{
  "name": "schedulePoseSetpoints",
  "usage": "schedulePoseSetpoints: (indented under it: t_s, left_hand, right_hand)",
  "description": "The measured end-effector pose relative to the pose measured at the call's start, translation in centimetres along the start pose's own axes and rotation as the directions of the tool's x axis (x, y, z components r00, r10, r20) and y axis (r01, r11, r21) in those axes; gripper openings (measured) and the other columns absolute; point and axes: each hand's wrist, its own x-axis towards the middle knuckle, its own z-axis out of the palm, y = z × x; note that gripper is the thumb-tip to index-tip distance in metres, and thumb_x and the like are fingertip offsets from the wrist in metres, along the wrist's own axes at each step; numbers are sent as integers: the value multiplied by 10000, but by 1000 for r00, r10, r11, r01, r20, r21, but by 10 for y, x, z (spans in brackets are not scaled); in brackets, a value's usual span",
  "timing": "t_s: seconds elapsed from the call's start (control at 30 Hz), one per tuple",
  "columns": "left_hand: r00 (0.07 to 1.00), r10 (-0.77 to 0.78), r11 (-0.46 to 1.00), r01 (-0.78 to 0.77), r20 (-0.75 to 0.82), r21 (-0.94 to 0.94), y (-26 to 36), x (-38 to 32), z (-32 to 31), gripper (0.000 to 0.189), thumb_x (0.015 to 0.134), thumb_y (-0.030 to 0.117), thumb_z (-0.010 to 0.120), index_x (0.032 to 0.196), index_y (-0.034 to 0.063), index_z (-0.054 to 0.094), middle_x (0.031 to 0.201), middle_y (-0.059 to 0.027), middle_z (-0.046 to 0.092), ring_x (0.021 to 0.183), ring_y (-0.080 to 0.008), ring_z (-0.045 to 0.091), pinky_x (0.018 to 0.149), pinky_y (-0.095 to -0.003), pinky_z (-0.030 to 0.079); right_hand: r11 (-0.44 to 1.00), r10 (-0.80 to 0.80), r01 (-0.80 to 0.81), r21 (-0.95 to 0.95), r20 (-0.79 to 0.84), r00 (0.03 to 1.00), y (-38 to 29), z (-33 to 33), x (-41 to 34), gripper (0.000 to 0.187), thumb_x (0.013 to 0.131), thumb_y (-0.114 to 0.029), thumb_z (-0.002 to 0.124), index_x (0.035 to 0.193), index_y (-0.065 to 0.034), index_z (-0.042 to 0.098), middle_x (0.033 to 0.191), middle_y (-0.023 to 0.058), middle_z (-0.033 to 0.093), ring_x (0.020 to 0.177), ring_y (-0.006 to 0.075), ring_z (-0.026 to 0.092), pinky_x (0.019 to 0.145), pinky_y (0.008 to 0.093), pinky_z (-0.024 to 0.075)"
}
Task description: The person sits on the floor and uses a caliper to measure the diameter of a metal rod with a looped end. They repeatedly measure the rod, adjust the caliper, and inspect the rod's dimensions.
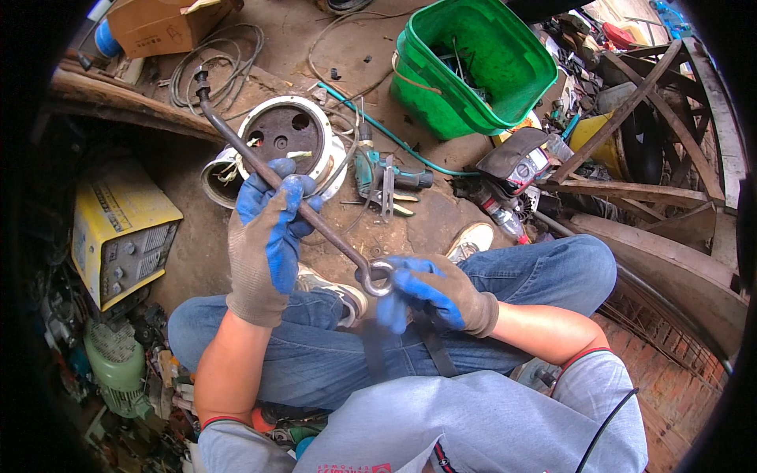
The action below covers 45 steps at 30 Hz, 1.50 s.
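My left hand (269, 242), in a blue-coated work glove, is wrapped around the middle of a dark steel rod (236, 142). The rod slants up to the left and carries nuts (202, 86) on its far end. Its near end curls into a shiny round eye (377, 287). At that eye are the gloved fingers of my right hand (434, 290), pinching its edge; some fingertips are blurred. Beyond the left hand sits a round, white-rimmed metal housing (281, 139) with a dark recessed face. A teal cordless drill (366, 168) lies beside it, next to pliers (402, 204).
A green bucket (414, 106) with tools inside stands ahead to the right, near a multimeter (526, 168) and its case. On the left are a yellow machine (124, 230) and a green motor (115, 360). Wooden boards (639, 189) line the right; a hose (408, 151) crosses the floor.
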Motion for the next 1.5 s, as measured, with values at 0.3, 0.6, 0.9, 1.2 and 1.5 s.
schedulePoseSetpoints:
  t_s: [0.3,0.6,0.9,1.2,1.5]
  left_hand:
    - [999,-8,1000,9,-38,14,2,-1,4,391,1056,184,622,1388,-2,534,1139,-96,683,1026,-174,683,929,-327,594]
    - [999,12,999,-10,-44,36,3,-3,8,397,1051,199,624,1367,-23,534,1096,-100,690,989,-182,690,889,-314,586]
    - [999,-11,1000,11,-36,-7,1,-1,4,382,1051,170,624,1363,-31,535,1102,-108,683,986,-185,689,924,-335,598]
    - [999,-29,999,28,-20,-20,-1,0,2,370,1061,184,634,1392,39,556,1107,-71,697,967,-159,688,866,-287,590]
    - [999,-44,999,44,-17,-23,-1,1,3,376,1060,189,636,1392,34,555,1100,-68,701,946,-151,683,855,-291,588]
  right_hand:
    - [1000,1,-3,25,49,999,-1,0,-1,538,1085,-353,569,1444,44,519,1052,122,714,885,194,717,777,317,585]
    - [999,20,-21,38,28,999,-5,3,-3,540,1082,-340,576,1447,53,514,1058,125,716,891,196,721,790,318,590]
    - [998,-1,-2,-66,-51,999,-6,4,-4,510,1091,-338,553,1436,38,573,1138,83,730,960,122,673,864,284,540]
    - [980,-59,49,-194,-49,997,-6,4,-5,499,1116,-341,488,1440,28,580,1153,84,736,958,120,675,850,275,541]
    - [987,-107,106,-125,5,994,1,2,-1,518,1122,-371,468,1451,24,534,986,155,747,789,172,712,688,296,618]
